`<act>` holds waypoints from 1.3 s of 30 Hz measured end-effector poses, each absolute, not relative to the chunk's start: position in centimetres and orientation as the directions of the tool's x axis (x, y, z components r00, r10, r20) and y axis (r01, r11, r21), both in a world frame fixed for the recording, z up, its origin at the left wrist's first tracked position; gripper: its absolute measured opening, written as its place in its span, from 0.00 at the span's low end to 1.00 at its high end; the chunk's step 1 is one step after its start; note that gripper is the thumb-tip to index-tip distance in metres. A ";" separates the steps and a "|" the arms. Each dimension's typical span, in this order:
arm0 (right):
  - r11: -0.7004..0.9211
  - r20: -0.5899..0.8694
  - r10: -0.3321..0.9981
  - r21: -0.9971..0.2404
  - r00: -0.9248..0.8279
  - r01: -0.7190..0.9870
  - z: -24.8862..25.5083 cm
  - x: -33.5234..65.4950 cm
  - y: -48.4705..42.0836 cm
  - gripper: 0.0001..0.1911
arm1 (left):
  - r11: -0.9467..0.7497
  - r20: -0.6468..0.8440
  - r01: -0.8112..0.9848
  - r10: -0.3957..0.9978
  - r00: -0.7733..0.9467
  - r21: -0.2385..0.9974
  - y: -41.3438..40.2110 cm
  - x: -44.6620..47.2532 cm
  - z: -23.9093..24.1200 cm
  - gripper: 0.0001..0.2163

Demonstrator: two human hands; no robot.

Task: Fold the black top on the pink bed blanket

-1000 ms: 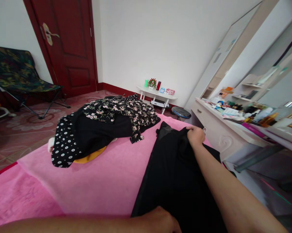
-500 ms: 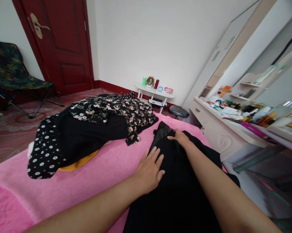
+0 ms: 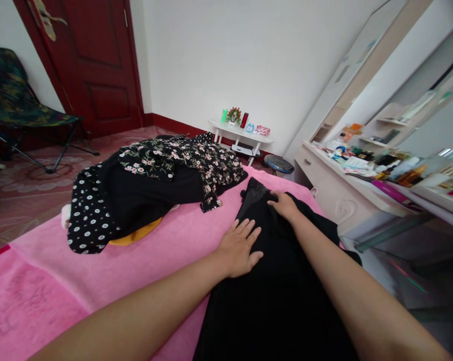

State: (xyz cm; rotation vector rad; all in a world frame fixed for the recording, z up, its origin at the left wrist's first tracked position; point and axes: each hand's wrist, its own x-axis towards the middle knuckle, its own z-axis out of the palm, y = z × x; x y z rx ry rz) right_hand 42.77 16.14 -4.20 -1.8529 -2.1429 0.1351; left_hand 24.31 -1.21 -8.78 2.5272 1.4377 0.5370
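Observation:
A black garment lies along the pink bed cover in front of me, with a dark grey, sheer-looking part at its far end. My left hand rests flat on the garment's left side, fingers spread and palm down. Farther up, my right hand has its thumb and bent forefinger on the black cloth near that grey part; its other fingers are partly hidden. Left of both hands is a pile of clothes with a black floral top, a black piece with white dots and a mustard-yellow edge.
A dressing table crowded with bottles and small items stands at the right. Beyond the bed are a small white table and a round stool. A folding chair stands near the dark red door.
The view has shifted slightly, so the pile appears farther right and higher. My left hand stays flat on the garment; my right thumb and forefinger are closer together than before.

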 end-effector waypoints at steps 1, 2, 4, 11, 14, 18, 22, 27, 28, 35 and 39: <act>0.229 0.247 0.955 -0.276 -0.161 0.934 -3.7 42.7 14.3 0.20 | -0.516 0.223 0.788 0.856 0.466 0.335 -1.2 24.3 -8.8 0.30; 0.319 0.335 0.916 -0.280 -0.219 0.906 -3.3 42.7 12.2 0.21 | -0.520 0.229 0.784 0.854 0.467 0.340 -1.3 24.2 -8.7 0.30; 0.524 0.464 0.804 -0.256 -0.372 0.813 -3.0 42.8 7.7 0.21 | -0.524 0.246 0.774 0.851 0.464 0.354 -1.3 24.1 -8.7 0.29; 0.698 0.358 0.711 -0.254 -0.606 0.669 -6.0 43.9 -1.0 0.25 | -0.511 0.305 0.761 0.857 0.416 0.400 -1.2 24.0 -9.0 0.23; 0.629 0.378 0.770 -0.310 -0.514 0.713 -7.0 43.9 -0.6 0.18 | -0.516 0.310 0.756 0.854 0.417 0.403 -1.3 23.9 -9.0 0.23; 0.582 0.386 0.804 -0.355 -0.453 0.731 -7.3 43.6 -0.3 0.09 | -0.503 0.323 0.756 0.861 0.393 0.419 -1.5 23.9 -8.8 0.24; 0.610 0.410 0.783 -0.358 -0.468 0.707 -6.8 43.5 -0.9 0.09 | -0.492 0.338 0.751 0.866 0.369 0.441 -1.7 23.9 -8.7 0.24; 0.504 0.497 0.821 -0.396 -0.282 0.767 -6.4 43.7 -1.3 0.07 | -0.496 0.342 0.733 0.865 0.368 0.465 -1.4 23.9 -8.7 0.23; 0.476 0.497 0.830 -0.397 -0.253 0.785 -6.4 43.8 -1.3 0.06 | -0.498 0.334 0.730 0.865 0.375 0.469 -1.4 23.8 -8.7 0.23; 0.372 0.409 0.882 -0.298 -0.234 0.879 -6.8 44.1 -1.0 0.07 | -0.562 0.227 0.715 0.826 0.516 0.417 -1.8 23.0 -8.2 0.25; 0.348 0.384 0.892 -0.245 -0.239 0.905 -7.1 44.1 -0.9 0.07 | -0.593 0.138 0.710 0.795 0.590 0.381 -2.4 22.3 -7.2 0.31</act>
